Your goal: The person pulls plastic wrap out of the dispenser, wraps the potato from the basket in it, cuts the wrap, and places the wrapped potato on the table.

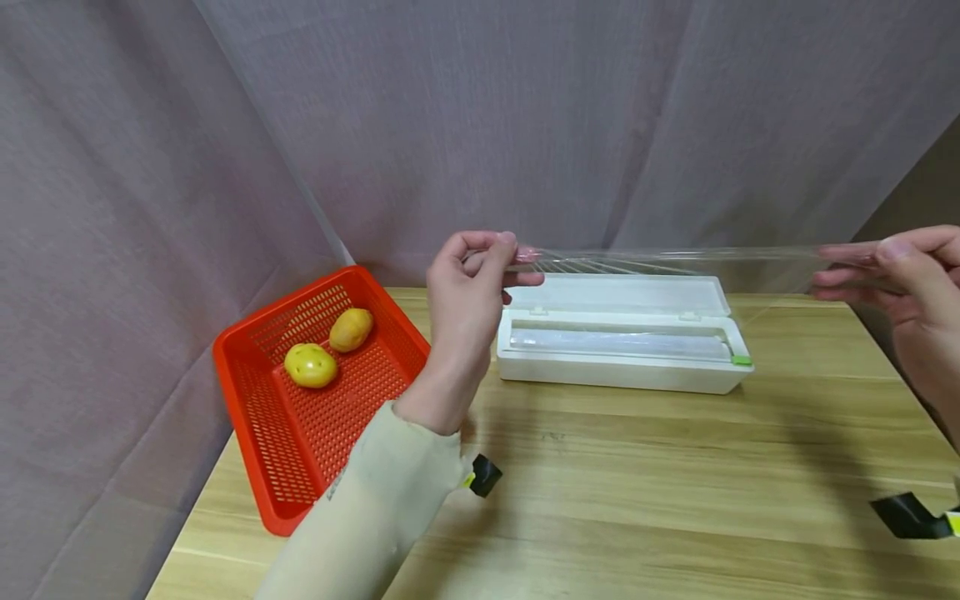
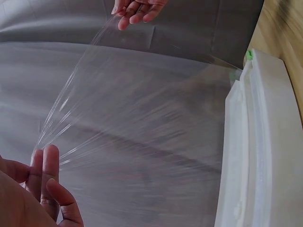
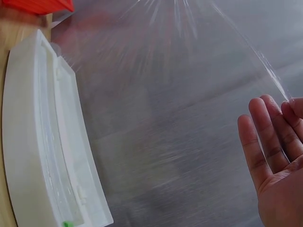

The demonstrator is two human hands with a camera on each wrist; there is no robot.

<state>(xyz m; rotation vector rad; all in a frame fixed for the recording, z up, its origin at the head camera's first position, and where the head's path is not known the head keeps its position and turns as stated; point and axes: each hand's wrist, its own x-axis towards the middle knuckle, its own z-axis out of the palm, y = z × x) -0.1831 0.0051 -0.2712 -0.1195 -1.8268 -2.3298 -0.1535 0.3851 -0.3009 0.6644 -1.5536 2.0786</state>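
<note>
A sheet of clear cling film (image 1: 675, 255) stretches between both hands, raised above the table. My left hand (image 1: 465, 304) pinches one corner between thumb and index finger, and creases fan out from there in the left wrist view. At the far right, my right hand (image 1: 918, 275) pinches the other corner, its remaining fingers extended. The film runs down to a white cling film box (image 1: 611, 372), whose lid (image 1: 630, 294) stands raised at the back. Inside the box lies the film roll (image 1: 618, 342). A small green piece (image 1: 741, 360) sits at the box's right front corner.
A red perforated plastic basket (image 1: 243, 433) stands on the left of the wooden table (image 1: 645, 483). Two yellow potatoes (image 1: 311, 365) lie in it. Behind the table hangs a grey-mauve curtain (image 1: 510, 125). Black straps (image 1: 486, 475) dangle below the wrists.
</note>
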